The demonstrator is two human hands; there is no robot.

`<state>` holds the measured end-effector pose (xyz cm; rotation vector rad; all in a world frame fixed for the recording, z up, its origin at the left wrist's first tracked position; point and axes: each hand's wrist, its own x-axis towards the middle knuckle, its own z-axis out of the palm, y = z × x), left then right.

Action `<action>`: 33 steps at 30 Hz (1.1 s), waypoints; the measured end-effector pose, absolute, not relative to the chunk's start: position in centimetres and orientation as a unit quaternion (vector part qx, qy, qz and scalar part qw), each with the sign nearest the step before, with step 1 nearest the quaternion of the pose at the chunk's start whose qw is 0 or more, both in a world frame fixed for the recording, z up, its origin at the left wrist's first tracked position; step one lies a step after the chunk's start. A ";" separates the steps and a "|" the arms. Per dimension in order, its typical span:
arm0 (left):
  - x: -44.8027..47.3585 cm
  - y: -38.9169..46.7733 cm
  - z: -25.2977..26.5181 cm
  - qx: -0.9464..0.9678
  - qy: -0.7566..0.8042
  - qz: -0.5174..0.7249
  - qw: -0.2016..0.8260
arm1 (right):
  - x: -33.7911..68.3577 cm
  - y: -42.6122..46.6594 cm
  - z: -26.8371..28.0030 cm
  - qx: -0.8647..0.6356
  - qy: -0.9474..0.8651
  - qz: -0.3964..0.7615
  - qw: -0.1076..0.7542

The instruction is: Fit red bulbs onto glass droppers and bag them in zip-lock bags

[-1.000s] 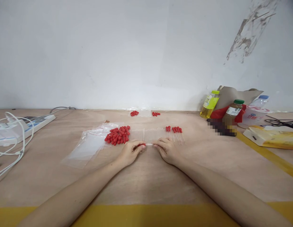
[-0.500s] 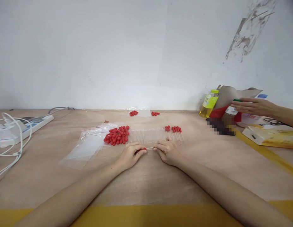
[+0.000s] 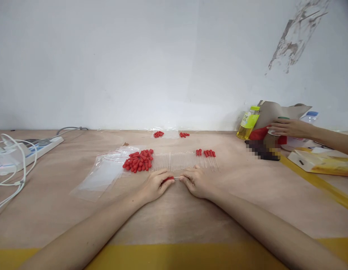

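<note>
Low over the table, my left hand (image 3: pixel 158 184) pinches a red rubber dropper bulb (image 3: pixel 168 178). My right hand (image 3: pixel 197 182) grips a thin clear glass dropper tube (image 3: pixel 176 178), whose end meets the bulb between my fingers; how deep it sits in the bulb is hidden. Just beyond my hands lies a row of bare glass tubes (image 3: pixel 174 161). To its left is a heap of loose red bulbs (image 3: pixel 138 161). At the row's right end, several droppers with red bulbs fitted (image 3: pixel 209 153) lie side by side.
Clear plastic zip bags (image 3: pixel 103 176) lie left of the heap. Small groups of red bulbs (image 3: pixel 158 134) rest near the wall. A white power strip (image 3: pixel 47 148) with cables is at far left. At right, another person's hand (image 3: pixel 286 127) holds a bottle near a yellow-green bottle (image 3: pixel 248 123).
My right hand has shifted slightly left, bringing the tube closer to my left hand, and less of the tube shows between them. The other person's hand has moved left over the bottle.
</note>
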<state>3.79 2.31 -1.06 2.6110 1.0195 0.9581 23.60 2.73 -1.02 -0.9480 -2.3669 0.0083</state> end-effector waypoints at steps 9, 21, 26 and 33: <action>3.6 3.3 -1.3 0.835 0.395 0.382 0.012 | 25.4 4.7 2.3 -0.501 -0.825 0.000 0.260; 3.3 3.3 -1.4 0.845 0.406 0.346 0.042 | 32.1 10.8 1.3 -0.752 -0.631 0.049 0.184; 3.3 3.4 -1.4 0.848 0.407 0.336 0.048 | 32.0 10.6 1.0 -0.753 -0.640 0.045 0.148; 3.3 3.4 -1.4 0.837 0.434 0.334 -0.001 | 31.0 9.9 1.5 -0.732 -0.657 0.049 0.173</action>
